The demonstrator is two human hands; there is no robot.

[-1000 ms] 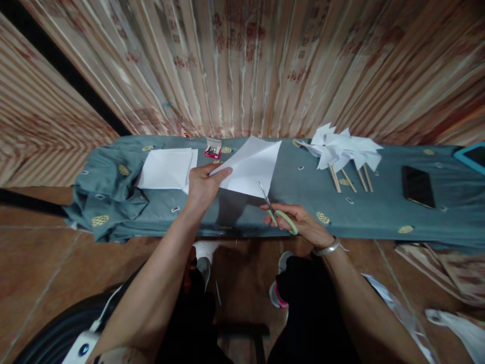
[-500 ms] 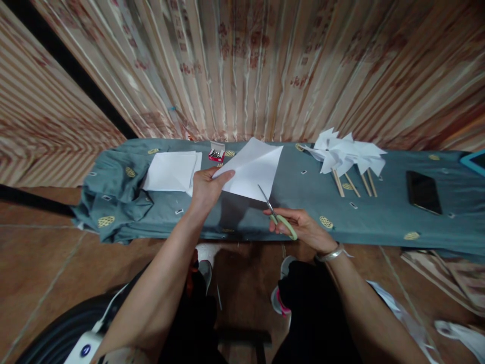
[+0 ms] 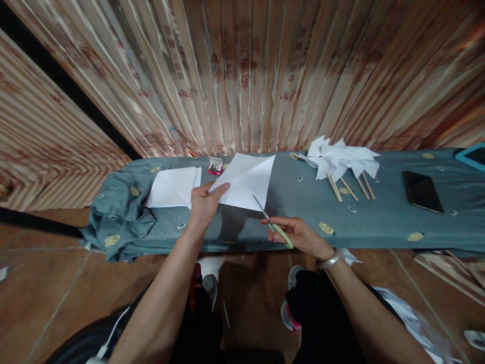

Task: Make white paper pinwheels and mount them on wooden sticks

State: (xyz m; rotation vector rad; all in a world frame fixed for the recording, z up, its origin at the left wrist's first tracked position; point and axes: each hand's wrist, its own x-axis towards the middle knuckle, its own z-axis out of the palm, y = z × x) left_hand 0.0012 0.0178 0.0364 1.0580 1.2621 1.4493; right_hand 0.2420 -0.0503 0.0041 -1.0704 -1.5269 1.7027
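My left hand (image 3: 206, 200) grips the left corner of a white sheet of paper (image 3: 248, 177), thumb on top, and holds it above the cloth. In my right hand (image 3: 297, 233) is a pair of scissors (image 3: 281, 234) with light green handles. Their blades point up and left and overlap the lower edge of the sheet near its right corner. Whether the blades are cutting into it I cannot tell. Left of my left hand lies a stack of white paper (image 3: 172, 187). A small red box (image 3: 215, 167) of metal pins stands behind that hand.
Several white paper pinwheels (image 3: 341, 157) on wooden sticks lie to the right on the green patterned cloth (image 3: 303, 202). Farther right are a black phone (image 3: 422, 191) and a blue-edged object (image 3: 472, 156). A pleated curtain (image 3: 242, 76) hangs behind.
The view has shifted and tilted slightly. Both hands still hold the paper and the scissors in nearly the same places, and the scissor handles look turned more edge-on.
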